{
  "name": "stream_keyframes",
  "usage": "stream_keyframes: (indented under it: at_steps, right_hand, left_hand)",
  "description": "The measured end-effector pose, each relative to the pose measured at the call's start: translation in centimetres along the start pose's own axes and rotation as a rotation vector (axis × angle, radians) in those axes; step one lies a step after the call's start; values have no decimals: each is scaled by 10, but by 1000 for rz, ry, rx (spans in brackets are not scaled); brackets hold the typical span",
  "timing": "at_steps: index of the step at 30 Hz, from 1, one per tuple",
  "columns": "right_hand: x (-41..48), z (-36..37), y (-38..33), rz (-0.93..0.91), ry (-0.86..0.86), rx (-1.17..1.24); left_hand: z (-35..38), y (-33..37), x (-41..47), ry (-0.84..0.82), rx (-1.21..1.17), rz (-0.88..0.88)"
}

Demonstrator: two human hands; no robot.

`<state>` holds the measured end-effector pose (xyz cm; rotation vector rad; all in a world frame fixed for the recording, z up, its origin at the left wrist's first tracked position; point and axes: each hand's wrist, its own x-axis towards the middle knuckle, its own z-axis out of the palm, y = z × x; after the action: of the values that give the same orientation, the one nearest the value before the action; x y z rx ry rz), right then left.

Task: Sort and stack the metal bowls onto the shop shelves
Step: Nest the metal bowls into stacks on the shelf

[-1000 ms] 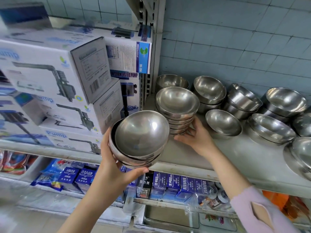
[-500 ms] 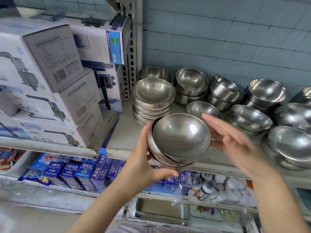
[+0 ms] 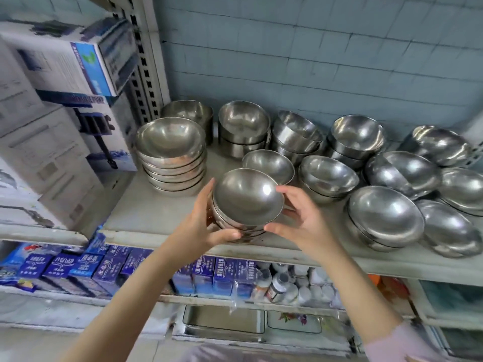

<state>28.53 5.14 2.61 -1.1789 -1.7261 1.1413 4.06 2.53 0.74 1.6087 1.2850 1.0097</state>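
Metal bowls: held stack (image 3: 248, 199) tilted at shelf (image 3: 146, 215) front edge | left grip (image 3: 201, 226) curls round its side, right grip (image 3: 300, 223) clasps its rim | risk: tilt may slide nested bowls apart, or stack may knock single bowl (image 3: 268, 165) just behind

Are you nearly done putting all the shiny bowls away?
About halfway, it looks. Done: a tall stack stands neatly at the left of the shelf, with shorter stacks behind. In hand: the left hand and right hand both grip a small stack of bowls at the front edge. Left: the tilted bowls on the right lean against each other and probably need sorting.
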Motion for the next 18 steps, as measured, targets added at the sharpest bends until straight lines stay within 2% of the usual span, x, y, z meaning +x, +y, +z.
stream_keyframes:
  at_steps: [10,18]
  right_hand:
    - [15,1,-3,-39,-135,5]
    - [28,-17,-16,-77,-270,-113]
  left_hand:
    - [7,3,-12,123,67,-30]
    - [3,3,-8,197,67,-68]
